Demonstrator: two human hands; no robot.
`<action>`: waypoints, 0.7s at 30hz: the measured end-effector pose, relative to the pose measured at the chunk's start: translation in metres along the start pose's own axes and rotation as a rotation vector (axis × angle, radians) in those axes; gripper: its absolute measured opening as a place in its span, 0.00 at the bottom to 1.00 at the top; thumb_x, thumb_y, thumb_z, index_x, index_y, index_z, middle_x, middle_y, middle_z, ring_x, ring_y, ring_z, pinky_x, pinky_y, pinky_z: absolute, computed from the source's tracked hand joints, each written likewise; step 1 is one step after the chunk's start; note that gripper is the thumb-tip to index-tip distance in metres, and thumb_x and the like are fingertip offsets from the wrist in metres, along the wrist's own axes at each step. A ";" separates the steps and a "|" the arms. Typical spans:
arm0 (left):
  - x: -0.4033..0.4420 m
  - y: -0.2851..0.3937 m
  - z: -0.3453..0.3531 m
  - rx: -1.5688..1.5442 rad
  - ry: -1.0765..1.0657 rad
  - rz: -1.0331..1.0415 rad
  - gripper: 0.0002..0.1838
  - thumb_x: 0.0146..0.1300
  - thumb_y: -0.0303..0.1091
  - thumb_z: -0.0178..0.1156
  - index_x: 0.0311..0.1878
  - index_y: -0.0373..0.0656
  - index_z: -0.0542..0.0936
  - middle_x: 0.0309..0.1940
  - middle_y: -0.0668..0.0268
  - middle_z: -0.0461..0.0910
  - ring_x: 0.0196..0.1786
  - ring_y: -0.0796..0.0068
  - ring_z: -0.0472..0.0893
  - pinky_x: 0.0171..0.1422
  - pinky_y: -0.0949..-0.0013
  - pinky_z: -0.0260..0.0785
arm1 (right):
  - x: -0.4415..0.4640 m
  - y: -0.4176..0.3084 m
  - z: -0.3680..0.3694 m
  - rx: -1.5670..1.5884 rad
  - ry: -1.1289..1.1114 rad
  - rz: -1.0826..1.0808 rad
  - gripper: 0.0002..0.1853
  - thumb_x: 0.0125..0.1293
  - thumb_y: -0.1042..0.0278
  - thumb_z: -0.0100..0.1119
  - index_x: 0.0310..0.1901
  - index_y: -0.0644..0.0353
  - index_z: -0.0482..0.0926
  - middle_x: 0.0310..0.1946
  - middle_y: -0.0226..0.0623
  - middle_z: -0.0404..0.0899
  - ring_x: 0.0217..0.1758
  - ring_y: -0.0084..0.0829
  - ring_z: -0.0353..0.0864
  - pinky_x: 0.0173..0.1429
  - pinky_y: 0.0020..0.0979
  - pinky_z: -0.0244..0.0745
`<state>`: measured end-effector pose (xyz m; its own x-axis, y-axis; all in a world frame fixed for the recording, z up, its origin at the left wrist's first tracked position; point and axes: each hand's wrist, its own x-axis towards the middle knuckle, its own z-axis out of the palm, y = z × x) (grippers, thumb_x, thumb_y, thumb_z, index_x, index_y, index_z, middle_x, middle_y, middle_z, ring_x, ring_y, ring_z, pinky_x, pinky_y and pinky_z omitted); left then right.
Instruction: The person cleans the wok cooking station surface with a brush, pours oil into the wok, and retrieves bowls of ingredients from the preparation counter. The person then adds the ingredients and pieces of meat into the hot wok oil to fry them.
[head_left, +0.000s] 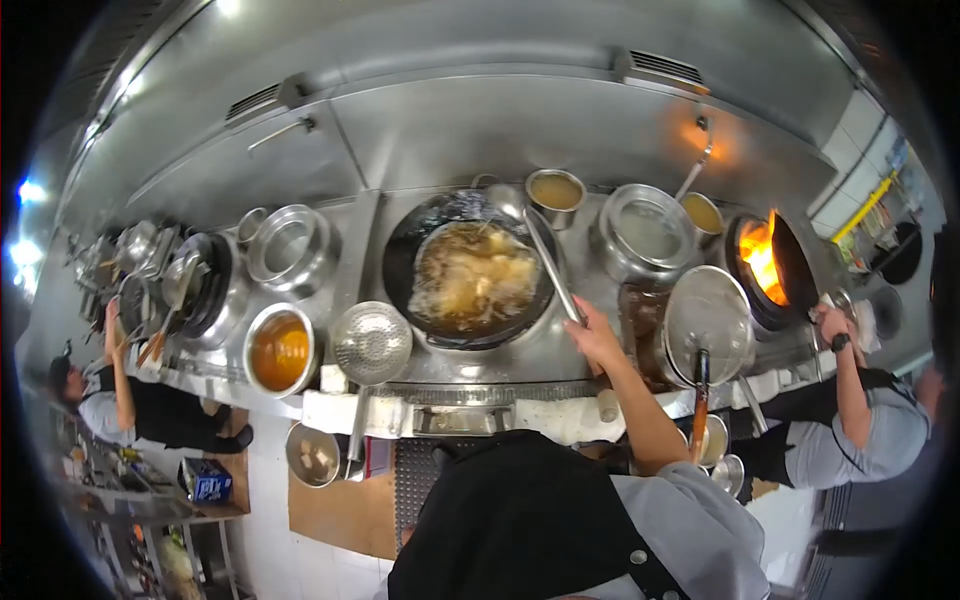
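Observation:
My right hand (597, 338) is wrapped round the long metal handle of a ladle (548, 262), whose bowl lies at the upper rim of a large black wok (400, 285). Pale golden food (478, 272) bubbles in oil inside the wok. Below and left of the wok, a perforated strainer (373, 342) rests with its handle toward me. A small patch of skin at the left edge of my apron may be part of my left hand, but its fingers are hidden.
A bowl of orange liquid (281, 349) stands left, metal pots (648, 232) behind right. Flames (762, 262) rise at a right-hand wok near a co-worker (870, 430). Another co-worker (120, 400) stands far left. A mesh strainer (707, 320) lies over a pot.

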<state>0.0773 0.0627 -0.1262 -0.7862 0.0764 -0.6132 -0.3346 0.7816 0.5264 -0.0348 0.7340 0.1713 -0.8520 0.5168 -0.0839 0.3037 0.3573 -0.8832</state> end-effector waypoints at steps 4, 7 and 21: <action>0.018 -0.004 0.002 0.167 -0.058 0.121 0.05 0.67 0.35 0.62 0.41 0.47 0.81 0.28 0.63 0.79 0.29 0.64 0.80 0.27 0.57 0.73 | -0.006 0.019 -0.024 0.407 0.242 0.128 0.31 0.71 0.67 0.66 0.73 0.58 0.70 0.22 0.31 0.76 0.16 0.22 0.72 0.21 0.28 0.67; 0.034 0.001 -0.004 0.427 -0.063 0.373 0.04 0.67 0.34 0.62 0.41 0.47 0.81 0.28 0.63 0.79 0.29 0.65 0.80 0.27 0.58 0.73 | 0.021 0.025 -0.043 0.442 0.434 0.155 0.24 0.71 0.70 0.63 0.67 0.61 0.73 0.24 0.34 0.78 0.18 0.25 0.74 0.23 0.30 0.71; 0.038 0.035 0.011 -0.506 0.014 -0.163 0.15 0.70 0.34 0.61 0.57 0.44 0.83 0.34 0.65 0.86 0.31 0.66 0.84 0.33 0.62 0.75 | 0.157 -0.007 -0.109 1.586 0.480 0.312 0.08 0.70 0.69 0.60 0.32 0.53 0.74 0.21 0.28 0.71 0.22 0.27 0.73 0.28 0.30 0.70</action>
<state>0.0411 0.0997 -0.1370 -0.7089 -0.0325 -0.7046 -0.6593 0.3857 0.6455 -0.1244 0.8970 0.2148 -0.5580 0.6918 -0.4583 -0.5291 -0.7220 -0.4458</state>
